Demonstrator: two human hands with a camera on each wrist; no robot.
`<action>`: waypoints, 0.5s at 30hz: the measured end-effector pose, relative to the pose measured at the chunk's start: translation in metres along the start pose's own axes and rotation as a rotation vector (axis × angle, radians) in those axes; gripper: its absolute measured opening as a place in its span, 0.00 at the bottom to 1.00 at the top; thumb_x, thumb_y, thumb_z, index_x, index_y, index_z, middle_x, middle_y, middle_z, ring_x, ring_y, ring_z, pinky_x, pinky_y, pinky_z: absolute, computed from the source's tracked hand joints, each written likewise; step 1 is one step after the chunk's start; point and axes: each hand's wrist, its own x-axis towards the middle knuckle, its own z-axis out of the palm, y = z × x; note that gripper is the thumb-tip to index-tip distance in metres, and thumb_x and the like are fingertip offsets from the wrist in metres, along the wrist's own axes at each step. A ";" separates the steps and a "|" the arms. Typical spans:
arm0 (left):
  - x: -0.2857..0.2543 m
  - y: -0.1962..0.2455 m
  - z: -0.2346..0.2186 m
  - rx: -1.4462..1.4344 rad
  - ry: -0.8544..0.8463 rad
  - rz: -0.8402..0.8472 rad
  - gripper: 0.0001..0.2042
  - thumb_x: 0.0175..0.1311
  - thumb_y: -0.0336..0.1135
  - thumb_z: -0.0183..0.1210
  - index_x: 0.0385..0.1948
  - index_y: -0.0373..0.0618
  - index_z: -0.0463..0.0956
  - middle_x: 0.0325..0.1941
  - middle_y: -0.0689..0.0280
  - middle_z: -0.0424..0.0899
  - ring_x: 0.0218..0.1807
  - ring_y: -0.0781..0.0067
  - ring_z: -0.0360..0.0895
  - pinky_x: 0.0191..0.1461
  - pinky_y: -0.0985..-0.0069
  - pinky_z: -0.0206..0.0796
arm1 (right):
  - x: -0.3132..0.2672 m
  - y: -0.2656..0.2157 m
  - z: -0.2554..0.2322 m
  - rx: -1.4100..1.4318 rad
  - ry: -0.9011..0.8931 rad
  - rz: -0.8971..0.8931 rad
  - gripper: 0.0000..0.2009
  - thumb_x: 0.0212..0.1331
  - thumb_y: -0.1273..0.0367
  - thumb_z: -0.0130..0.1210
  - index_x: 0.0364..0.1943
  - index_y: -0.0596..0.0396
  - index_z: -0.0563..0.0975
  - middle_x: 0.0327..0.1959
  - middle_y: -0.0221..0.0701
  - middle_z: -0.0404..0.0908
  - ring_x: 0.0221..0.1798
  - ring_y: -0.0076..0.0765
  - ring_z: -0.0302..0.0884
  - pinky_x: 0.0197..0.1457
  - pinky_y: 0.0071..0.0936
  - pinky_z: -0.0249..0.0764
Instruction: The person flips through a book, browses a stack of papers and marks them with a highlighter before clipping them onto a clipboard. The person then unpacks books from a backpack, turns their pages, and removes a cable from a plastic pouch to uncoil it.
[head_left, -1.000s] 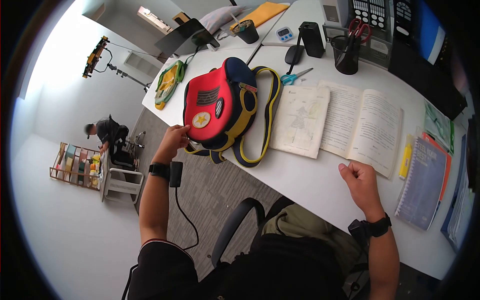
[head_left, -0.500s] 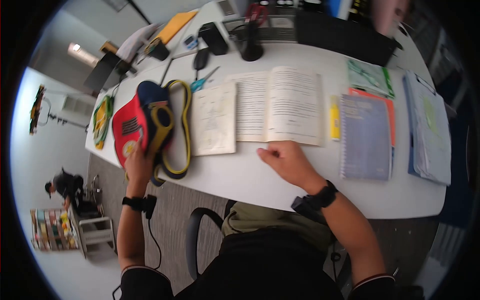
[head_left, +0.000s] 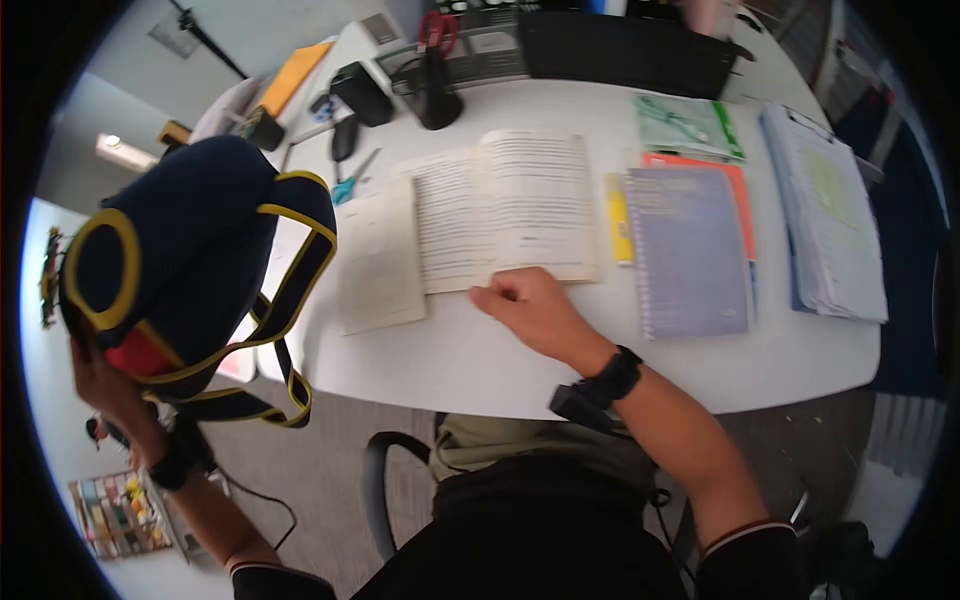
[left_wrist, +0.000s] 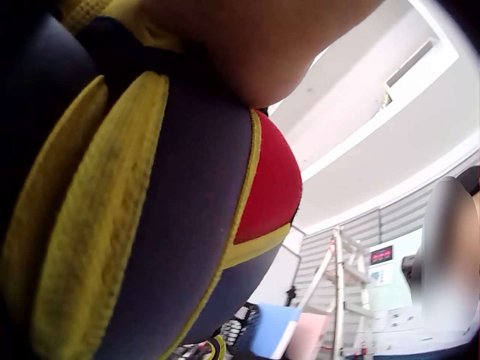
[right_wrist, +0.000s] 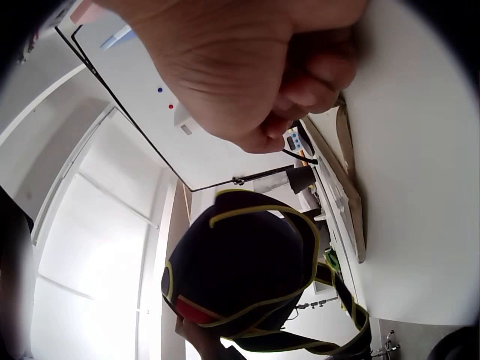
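My left hand [head_left: 112, 392] grips a small navy backpack [head_left: 200, 235] with yellow trim and holds it raised at the left. Its navy side and looped straps [head_left: 300, 290] face me, and only a strip of the red front shows low down near the fingers. In the left wrist view the bag's padded surface [left_wrist: 195, 202] fills much of the frame; the fingertips are hidden. My right hand [head_left: 535, 312] rests on the table by the lower edge of an open book [head_left: 540, 205], its fingers curled into a fist with nothing held.
A worn booklet [head_left: 380, 260] overlaps the open book's left side. Blue scissors [head_left: 350, 185] and a black pen holder [head_left: 437, 95] lie beyond. To the right are a yellow highlighter [head_left: 619, 220], a spiral notebook [head_left: 690, 250] and a clipboard [head_left: 825, 210]. A chair armrest [head_left: 375, 480] stands below the table.
My left hand has lifted the backpack off the table and turned it, so the red front faces away. The view has swung right; my right hand stays by the book.
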 end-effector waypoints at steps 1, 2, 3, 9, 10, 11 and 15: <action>0.007 -0.007 0.005 -0.165 -0.031 -0.018 0.18 0.73 0.35 0.53 0.57 0.32 0.76 0.53 0.60 0.85 0.52 0.72 0.81 0.57 0.76 0.70 | 0.001 0.000 0.000 0.073 -0.029 0.015 0.19 0.65 0.61 0.59 0.21 0.63 0.76 0.13 0.29 0.69 0.17 0.21 0.59 0.23 0.27 0.60; 0.009 0.002 0.011 -0.187 -0.085 0.004 0.20 0.71 0.33 0.54 0.59 0.28 0.73 0.57 0.58 0.83 0.55 0.71 0.80 0.61 0.75 0.69 | 0.001 -0.002 -0.002 0.148 -0.060 0.024 0.19 0.66 0.61 0.58 0.22 0.62 0.76 0.14 0.26 0.69 0.17 0.20 0.60 0.23 0.25 0.60; 0.015 -0.013 0.021 -0.362 -0.178 -0.120 0.20 0.72 0.33 0.53 0.62 0.33 0.72 0.60 0.58 0.81 0.59 0.69 0.79 0.64 0.75 0.66 | -0.001 -0.006 -0.007 0.120 -0.042 0.035 0.19 0.66 0.61 0.58 0.22 0.62 0.76 0.14 0.26 0.69 0.17 0.20 0.60 0.23 0.25 0.60; -0.047 0.111 0.077 -0.059 0.017 0.147 0.16 0.74 0.34 0.49 0.58 0.43 0.78 0.59 0.62 0.83 0.57 0.68 0.81 0.59 0.76 0.70 | -0.006 -0.027 -0.036 0.554 0.066 -0.004 0.15 0.73 0.61 0.47 0.31 0.56 0.76 0.18 0.25 0.72 0.19 0.21 0.69 0.24 0.20 0.65; -0.075 0.139 0.082 -0.121 0.054 0.103 0.15 0.72 0.33 0.54 0.55 0.39 0.80 0.54 0.62 0.85 0.52 0.73 0.83 0.55 0.77 0.72 | -0.005 -0.015 -0.046 0.540 0.047 -0.061 0.19 0.74 0.55 0.41 0.41 0.56 0.76 0.30 0.31 0.80 0.28 0.25 0.76 0.31 0.23 0.71; -0.106 0.164 0.088 -0.182 0.090 0.064 0.14 0.70 0.32 0.59 0.52 0.35 0.81 0.48 0.62 0.88 0.47 0.78 0.84 0.52 0.78 0.74 | -0.005 -0.020 -0.048 0.539 0.054 -0.060 0.19 0.74 0.55 0.41 0.41 0.56 0.76 0.30 0.31 0.80 0.28 0.25 0.76 0.31 0.23 0.71; -0.212 0.198 0.091 -0.211 -0.330 0.559 0.15 0.62 0.20 0.57 0.51 0.32 0.79 0.51 0.51 0.85 0.51 0.55 0.85 0.56 0.66 0.76 | -0.003 -0.030 -0.055 0.744 0.264 -0.117 0.29 0.71 0.47 0.41 0.61 0.57 0.71 0.60 0.41 0.75 0.53 0.31 0.76 0.53 0.30 0.73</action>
